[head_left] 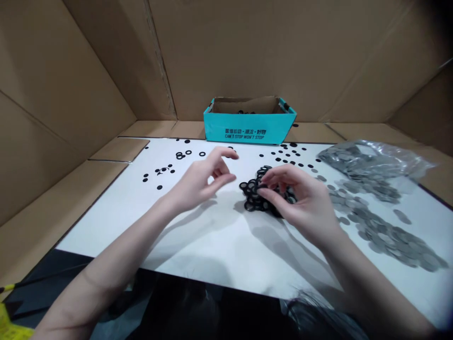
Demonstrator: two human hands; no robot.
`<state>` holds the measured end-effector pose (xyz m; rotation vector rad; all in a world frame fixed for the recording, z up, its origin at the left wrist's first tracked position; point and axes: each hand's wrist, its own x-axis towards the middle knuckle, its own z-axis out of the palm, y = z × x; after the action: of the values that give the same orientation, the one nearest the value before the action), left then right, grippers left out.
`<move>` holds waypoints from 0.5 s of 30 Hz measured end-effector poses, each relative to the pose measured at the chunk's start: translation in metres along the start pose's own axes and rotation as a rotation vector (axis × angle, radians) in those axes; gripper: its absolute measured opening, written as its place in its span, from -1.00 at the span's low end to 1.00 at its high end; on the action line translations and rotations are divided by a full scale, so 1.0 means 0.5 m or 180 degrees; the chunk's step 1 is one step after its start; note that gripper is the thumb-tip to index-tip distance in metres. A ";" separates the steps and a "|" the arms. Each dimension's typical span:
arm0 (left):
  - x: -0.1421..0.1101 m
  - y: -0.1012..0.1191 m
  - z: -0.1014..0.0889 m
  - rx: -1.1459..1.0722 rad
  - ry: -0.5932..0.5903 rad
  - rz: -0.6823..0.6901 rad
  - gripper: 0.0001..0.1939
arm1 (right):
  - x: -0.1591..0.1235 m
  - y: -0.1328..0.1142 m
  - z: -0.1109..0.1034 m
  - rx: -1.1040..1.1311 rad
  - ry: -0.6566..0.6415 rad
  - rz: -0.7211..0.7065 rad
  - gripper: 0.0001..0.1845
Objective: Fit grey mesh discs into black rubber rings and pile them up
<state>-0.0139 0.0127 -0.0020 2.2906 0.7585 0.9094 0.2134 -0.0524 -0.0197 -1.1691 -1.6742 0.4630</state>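
Note:
My left hand (212,175) hovers above the white sheet, thumb and fingers curved and apart, with nothing between them. To its right, my right hand (300,191) reaches over a heap of small black rings (252,198), some with grey discs in their centres. The thumb and forefinger of that hand come close together at the heap, with what looks like the dark edge of a ring between them. Part of the heap is hidden behind this hand. Loose grey discs (389,236) lie spread to its right, smeared in the picture.
A turquoise box (247,128) with dark pieces inside stands at the back. A clear plastic bag (368,160) of grey discs lies at the right. Small black discs (159,187) and rings (202,154) are scattered across the white sheet (198,241). Cardboard walls (269,56) surround the table.

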 end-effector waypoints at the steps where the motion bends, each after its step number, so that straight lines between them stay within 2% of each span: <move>1: 0.004 -0.011 -0.013 0.0234 0.0132 -0.0160 -0.75 | 0.005 0.006 -0.010 -0.0161 0.0133 -0.0002 -0.90; 5: 0.019 -0.058 -0.071 0.1516 0.0383 -0.1086 -0.78 | 0.019 0.043 -0.047 -0.0832 0.0403 0.0136 -0.95; 7: 0.027 -0.085 -0.096 0.2250 0.0286 -0.1525 -0.70 | 0.022 0.064 -0.057 -0.1203 0.0433 0.0189 -0.94; 12: 0.040 -0.164 -0.119 0.2692 0.0072 -0.2001 -0.64 | 0.026 0.101 -0.058 -0.1898 0.0297 0.0267 -0.95; 15: 0.039 -0.201 -0.114 0.2847 -0.0035 -0.2061 -0.61 | 0.027 0.102 -0.066 -0.1974 0.0470 0.0196 -0.88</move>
<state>-0.0735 0.1109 -0.0259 2.4170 2.0547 0.2501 0.2666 -0.0246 -0.0370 -1.6566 -1.7034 -0.1262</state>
